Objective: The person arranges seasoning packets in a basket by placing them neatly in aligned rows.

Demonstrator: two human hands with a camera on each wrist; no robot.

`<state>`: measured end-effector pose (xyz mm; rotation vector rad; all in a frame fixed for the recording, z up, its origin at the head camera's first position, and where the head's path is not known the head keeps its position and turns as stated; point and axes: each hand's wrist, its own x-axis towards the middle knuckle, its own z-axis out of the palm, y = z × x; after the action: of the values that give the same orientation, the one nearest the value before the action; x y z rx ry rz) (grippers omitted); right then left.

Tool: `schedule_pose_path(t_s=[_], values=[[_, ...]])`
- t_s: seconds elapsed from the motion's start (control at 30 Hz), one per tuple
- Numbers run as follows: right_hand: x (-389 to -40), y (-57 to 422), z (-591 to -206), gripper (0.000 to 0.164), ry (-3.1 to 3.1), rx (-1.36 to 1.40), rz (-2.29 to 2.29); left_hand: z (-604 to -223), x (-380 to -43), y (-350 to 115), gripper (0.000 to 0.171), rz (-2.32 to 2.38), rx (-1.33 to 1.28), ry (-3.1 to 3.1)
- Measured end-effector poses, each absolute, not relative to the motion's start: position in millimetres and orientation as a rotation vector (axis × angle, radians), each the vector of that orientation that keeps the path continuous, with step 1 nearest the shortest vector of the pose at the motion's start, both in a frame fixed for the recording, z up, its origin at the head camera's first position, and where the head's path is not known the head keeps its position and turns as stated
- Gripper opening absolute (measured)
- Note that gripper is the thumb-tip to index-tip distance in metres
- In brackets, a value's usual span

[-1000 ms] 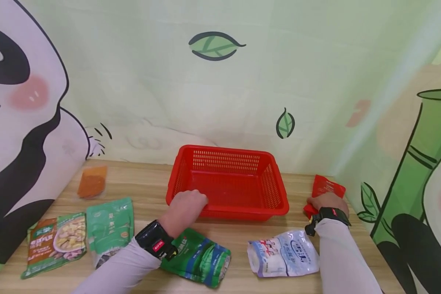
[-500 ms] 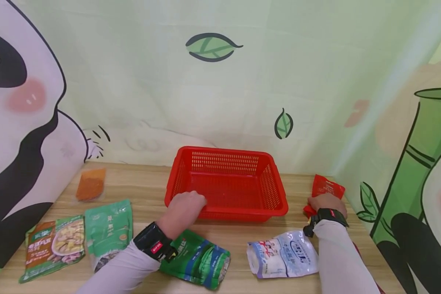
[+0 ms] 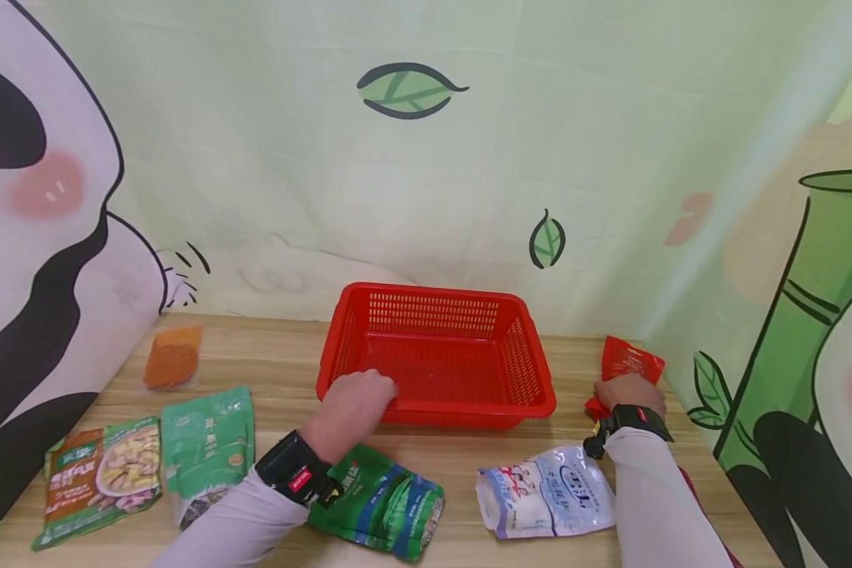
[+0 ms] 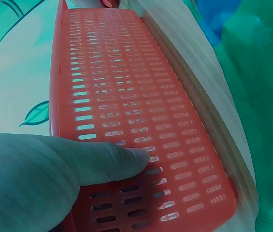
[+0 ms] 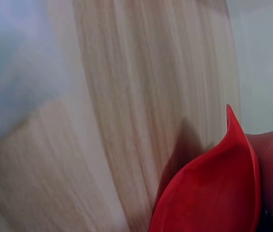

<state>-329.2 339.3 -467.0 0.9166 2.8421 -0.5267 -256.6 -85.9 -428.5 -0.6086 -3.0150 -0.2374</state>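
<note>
Red plastic basket (image 3: pixel 461 409) is my reference: rectangular, flared, rigid, walls pierced in rows. My left hand (image 3: pixel 351 412) is clamped on its near-left rim, knuckles above. My right hand (image 3: pixel 632 392) pinches a red packet (image 3: pixel 628 361), which lies on the table (image 3: pixel 277 347) to the right of the basket, well apart from it.

Materials around the basket: table wood-grained, streaked pale and brown. Just in front, a glossy green pouch (image 3: pixel 383 501) with a blue band, partly under my left forearm. Front right, a shiny white-and-blue pouch (image 3: pixel 547 493), crinkled. Left of the basket, an orange packet (image 3: pixel 173 359) with a clear margin; front left, a pale green pouch (image 3: pixel 209 446), and beyond it a green-and-brown packet (image 3: pixel 99 477) with a printed bowl of food.

By view: the head camera gives the layout but hides my left thumb (image 4: pixel 112 162). The left wrist camera shows it flat against the outer wall, across elongated, round-ended slots. From the head, my right hand covers the packet's middle; the right wrist camera shows smooth red film bowed into a curved lip with one pointed corner, shadow beside it. Right fingertips: hidden.
</note>
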Motion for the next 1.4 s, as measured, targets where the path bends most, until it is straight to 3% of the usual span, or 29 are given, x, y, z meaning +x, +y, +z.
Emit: schedule_pose_path(t_s=[0.47,0.67,0.9,1.4], values=[[-331,340,-466,0.05,2.863,0.865,-0.487,-430,-256,-88,0.033,-0.226,-0.635,-2.986],[-335,338,-465,0.056,2.891,0.842,-0.489,-431,-255,-89,0.034,-0.26,-0.625,-2.996],[-333,335,-453,0.05,2.989,0.721,-0.56,-428,-253,-89,0.034,-0.251,-0.616,-2.994],[-315,317,-440,0.068,3.095,0.613,-0.682,-432,-256,-87,0.03,-0.258,-0.607,-2.993]])
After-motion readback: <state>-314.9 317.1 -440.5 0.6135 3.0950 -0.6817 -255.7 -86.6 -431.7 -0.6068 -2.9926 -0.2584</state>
